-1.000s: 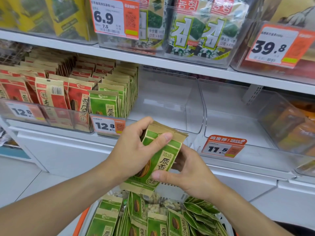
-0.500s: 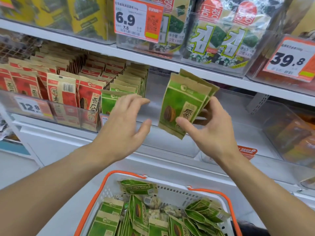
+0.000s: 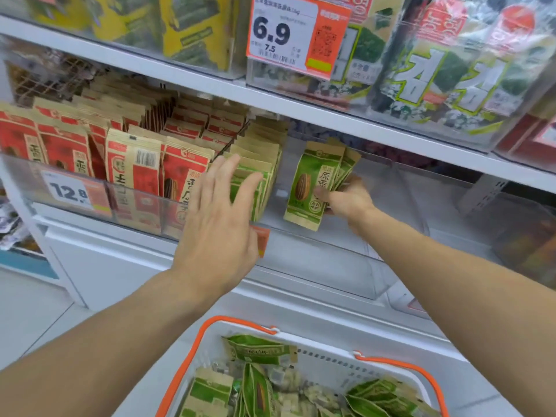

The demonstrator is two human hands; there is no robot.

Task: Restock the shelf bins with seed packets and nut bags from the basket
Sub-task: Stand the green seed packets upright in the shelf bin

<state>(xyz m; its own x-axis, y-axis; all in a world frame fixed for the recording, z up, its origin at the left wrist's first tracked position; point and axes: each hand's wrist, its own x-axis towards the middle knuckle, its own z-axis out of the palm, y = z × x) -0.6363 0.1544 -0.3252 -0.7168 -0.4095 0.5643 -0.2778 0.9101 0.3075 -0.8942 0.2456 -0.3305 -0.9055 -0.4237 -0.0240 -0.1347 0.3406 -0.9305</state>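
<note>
My right hand (image 3: pixel 346 200) grips a small stack of green seed packets (image 3: pixel 313 185), upright inside the clear shelf bin (image 3: pixel 316 254), to the right of the green packets standing there (image 3: pixel 258 173). With straight fingers, my left hand (image 3: pixel 219 218) reaches to the front of that standing row and holds nothing. Below, the white basket with orange handles (image 3: pixel 210 332) holds several more green packets (image 3: pixel 258 350) and some pale nut bags (image 3: pixel 288 383).
Red seed packets (image 3: pixel 135 167) fill the bin to the left behind a 12.8 price tag (image 3: pixel 69 191). Seaweed packs (image 3: pixel 436 76) and a 6.9 tag (image 3: pixel 288 34) sit on the shelf above. A clear bin (image 3: pixel 511 224) is at the right.
My right hand carried the green packets up from over the basket and into the bin. My left hand let go of them and moved to the standing green row.
</note>
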